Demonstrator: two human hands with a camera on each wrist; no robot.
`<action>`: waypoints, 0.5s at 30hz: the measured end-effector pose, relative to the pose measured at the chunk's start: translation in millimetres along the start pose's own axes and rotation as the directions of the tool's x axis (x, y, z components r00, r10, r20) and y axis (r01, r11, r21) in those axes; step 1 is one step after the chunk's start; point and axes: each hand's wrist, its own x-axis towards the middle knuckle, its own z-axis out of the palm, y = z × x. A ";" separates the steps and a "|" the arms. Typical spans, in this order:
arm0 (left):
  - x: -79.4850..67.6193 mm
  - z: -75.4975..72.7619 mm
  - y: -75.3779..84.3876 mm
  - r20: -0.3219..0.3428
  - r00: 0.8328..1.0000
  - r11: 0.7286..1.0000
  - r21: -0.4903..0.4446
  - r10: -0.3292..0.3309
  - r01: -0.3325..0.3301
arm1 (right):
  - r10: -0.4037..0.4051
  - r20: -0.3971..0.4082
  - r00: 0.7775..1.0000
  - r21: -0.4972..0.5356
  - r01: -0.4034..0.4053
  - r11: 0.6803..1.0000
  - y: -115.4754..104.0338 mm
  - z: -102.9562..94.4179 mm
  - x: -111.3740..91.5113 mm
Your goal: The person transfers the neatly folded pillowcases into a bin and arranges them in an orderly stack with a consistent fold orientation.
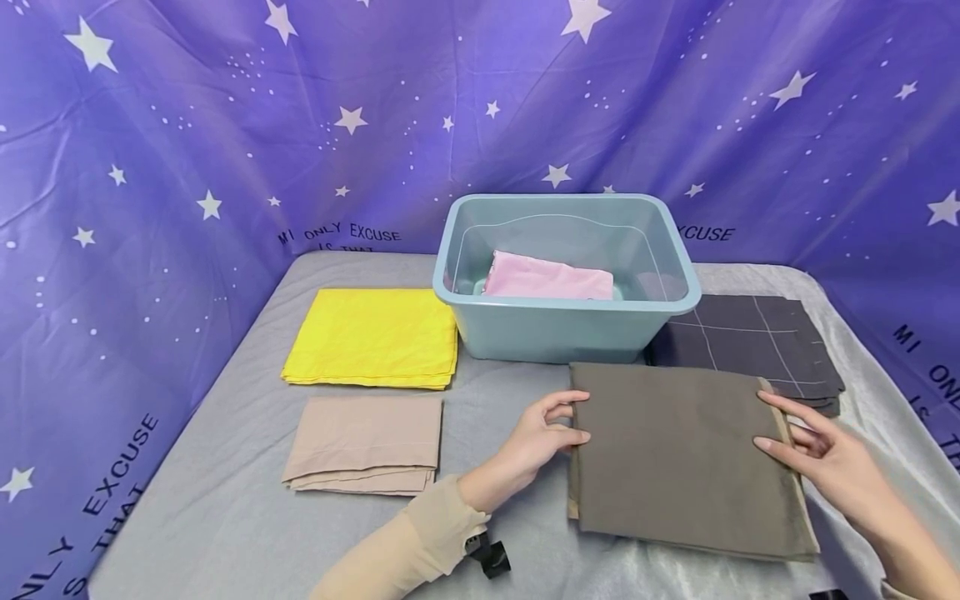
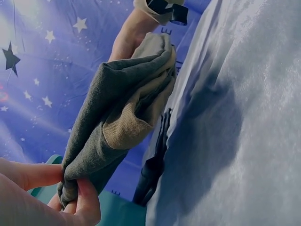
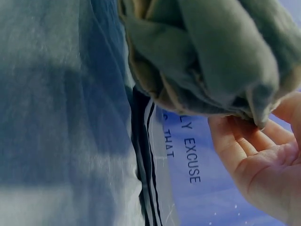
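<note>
A folded olive-brown cloth [image 1: 682, 458] with tan edges hangs between my two hands at the front right. My left hand [image 1: 536, 437] pinches its left edge, and my right hand [image 1: 832, 458] pinches the right one. Seen side-on in the left wrist view, the cloth [image 2: 117, 108] shows thick layers and a tan patch, clear of the grey table cover. In the right wrist view the fingers [image 3: 235, 141] lie under the bunched layers. Just behind stands a blue-green plastic bin [image 1: 555, 333] with a folded pink cloth [image 1: 551, 279] inside.
Left of the bin lies a folded yellow cloth [image 1: 371, 337], with a folded beige cloth [image 1: 367, 442] in front of it. A dark checked cloth [image 1: 750, 333] lies to the right, partly behind the bin and the olive-brown cloth. A purple star-printed curtain [image 1: 225, 150] surrounds the table.
</note>
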 end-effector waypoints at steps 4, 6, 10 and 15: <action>-1.8 -6.2 1.1 -0.003 1.000 1.000 -0.001 0.017 -0.017 | -0.023 0.005 1.000 0.026 0.023 0.999 -3.6 4.7 2.5; -3.5 -8.8 3.0 -0.002 1.000 1.000 -0.009 0.019 -0.019 | -0.041 0.011 0.999 0.046 0.040 0.998 -5.4 6.6 3.5; -7.1 -14.4 6.6 -0.002 1.000 1.000 -0.021 0.020 -0.020 | -0.042 0.015 0.999 0.068 0.041 0.997 -11.2 10.3 5.5; -10.3 -22.2 9.4 -0.004 0.999 0.999 -0.015 0.037 -0.037 | -0.057 0.032 0.998 0.131 0.053 0.990 -19.2 14.9 8.2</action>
